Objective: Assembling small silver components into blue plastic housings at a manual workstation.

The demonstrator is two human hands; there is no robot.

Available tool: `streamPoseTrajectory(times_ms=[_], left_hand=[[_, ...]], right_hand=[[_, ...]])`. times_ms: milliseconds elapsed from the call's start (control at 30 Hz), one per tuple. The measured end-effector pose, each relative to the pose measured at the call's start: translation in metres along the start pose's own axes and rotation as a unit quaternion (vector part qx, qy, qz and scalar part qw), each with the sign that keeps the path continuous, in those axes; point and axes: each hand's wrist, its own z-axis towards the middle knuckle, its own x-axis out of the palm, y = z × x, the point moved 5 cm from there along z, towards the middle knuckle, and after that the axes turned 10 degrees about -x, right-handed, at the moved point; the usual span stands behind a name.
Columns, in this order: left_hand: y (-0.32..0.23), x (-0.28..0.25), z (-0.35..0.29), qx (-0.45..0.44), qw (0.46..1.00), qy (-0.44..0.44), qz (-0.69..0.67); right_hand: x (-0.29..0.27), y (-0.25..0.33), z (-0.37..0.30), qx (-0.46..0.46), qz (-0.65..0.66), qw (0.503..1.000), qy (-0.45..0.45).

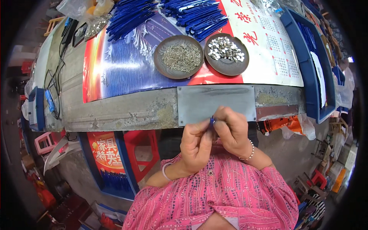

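Observation:
My left hand [196,142] and my right hand [232,131] meet close to my body, at the near edge of the table. Both are closed, with fingertips pinched around a small dark-blue plastic part [212,121]. Only a bit of the part shows between the fingers; the rest is hidden. Just beyond the hands, a grey metal plate [214,100] lies at the table edge. Farther off sit two brown round dishes: the left dish [158,63] bears many small thin metal pins [181,56], the right dish [230,70] small shiny silvery discs [226,48].
Piles of long slim blue parts [195,17] lie at the back on a printed poster [126,73]. A blue tray [308,65] stands at the right edge. At left are a cable [57,76] and a blue-handled tool [50,100]. Lower left, a blue crate [90,165] and red stool [151,143].

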Motion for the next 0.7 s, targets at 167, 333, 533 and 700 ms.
streamPoseTrajectory(times_ms=[167, 333, 533, 700], left_hand=[[0.0, -0.005, -0.003, 0.031, 0.99, -0.04, 0.132], [0.01, -0.01, -0.002, 0.038, 0.993, -0.042, 0.1], [0.004, -0.01, -0.006, 0.04, 0.995, -0.065, 0.07], [0.003, -0.012, -0.01, 0.091, 0.975, -0.075, 0.189]], right_hand=[[0.004, 0.017, 0.004, -0.228, -0.261, 0.937, -0.051], [0.008, 0.012, -0.003, -0.157, -0.314, 0.936, -0.016], [0.003, 0.016, -0.002, -0.12, -0.131, 0.983, -0.037], [0.011, 0.02, -0.008, -0.182, -0.214, 0.958, -0.06]])
